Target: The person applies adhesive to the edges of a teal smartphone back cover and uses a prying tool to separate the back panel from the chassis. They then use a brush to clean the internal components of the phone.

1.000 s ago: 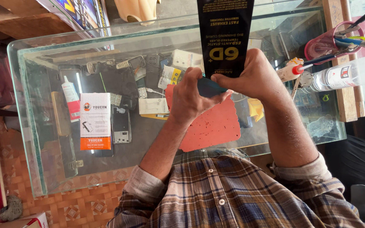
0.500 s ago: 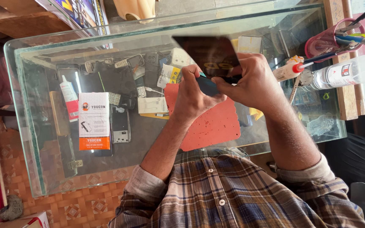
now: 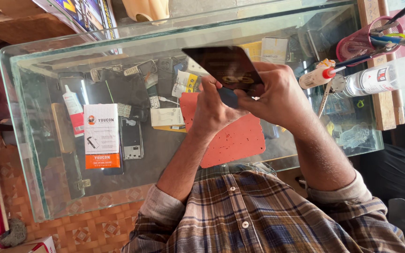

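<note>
Both my hands are raised over a red mat [image 3: 233, 140] on a glass-topped case [image 3: 33, 140]. My right hand [image 3: 280, 93] grips a flat black packet [image 3: 226, 65] with a yellow mark by its near end. The packet lies tilted, its far end pointing left and away. My left hand [image 3: 214, 107] closes on a small dark blue piece [image 3: 229, 97] at the packet's near end, thumb pressed against it. What the blue piece is cannot be made out.
A white and orange box [image 3: 101, 136], a bare phone frame [image 3: 131, 138] and small parts lie left of the mat. A white tube [image 3: 73, 105] is further left. A red-capped glue bottle [image 3: 317, 77], a white bottle [image 3: 376, 79] and a pink mesh pen holder [image 3: 362, 44] stand at the right.
The black packet stood upright, reaching past the top of the view; it has swung down and left into a flatter tilt. Both hands kept their hold.
</note>
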Action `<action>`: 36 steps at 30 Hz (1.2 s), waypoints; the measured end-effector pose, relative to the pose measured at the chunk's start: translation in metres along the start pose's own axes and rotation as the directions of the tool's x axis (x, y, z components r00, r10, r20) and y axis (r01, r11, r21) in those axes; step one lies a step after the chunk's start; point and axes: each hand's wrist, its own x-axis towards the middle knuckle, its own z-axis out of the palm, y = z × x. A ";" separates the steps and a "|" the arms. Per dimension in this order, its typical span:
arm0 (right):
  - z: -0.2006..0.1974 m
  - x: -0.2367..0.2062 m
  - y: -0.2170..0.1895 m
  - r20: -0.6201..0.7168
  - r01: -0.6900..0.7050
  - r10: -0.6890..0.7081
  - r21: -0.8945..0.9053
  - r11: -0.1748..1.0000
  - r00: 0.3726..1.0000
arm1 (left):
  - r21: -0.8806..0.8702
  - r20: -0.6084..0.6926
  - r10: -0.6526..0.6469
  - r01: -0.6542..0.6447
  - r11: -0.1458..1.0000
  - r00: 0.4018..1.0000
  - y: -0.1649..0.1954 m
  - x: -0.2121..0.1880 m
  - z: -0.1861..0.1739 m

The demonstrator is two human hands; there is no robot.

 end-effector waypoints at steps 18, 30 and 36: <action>-0.010 -0.008 0.020 0.060 -0.079 0.077 0.026 0.997 0.995 | -0.027 0.018 0.123 -0.123 0.992 0.992 -0.001 0.004 0.006; -0.015 -0.013 0.024 0.035 -0.029 0.025 0.111 0.993 0.999 | -0.126 0.076 -0.108 0.117 0.985 0.991 0.012 0.005 -0.006; -0.004 -0.060 0.089 -0.606 0.070 0.112 0.269 0.961 0.787 | -0.044 0.015 -0.246 0.246 0.968 0.969 0.013 0.007 -0.020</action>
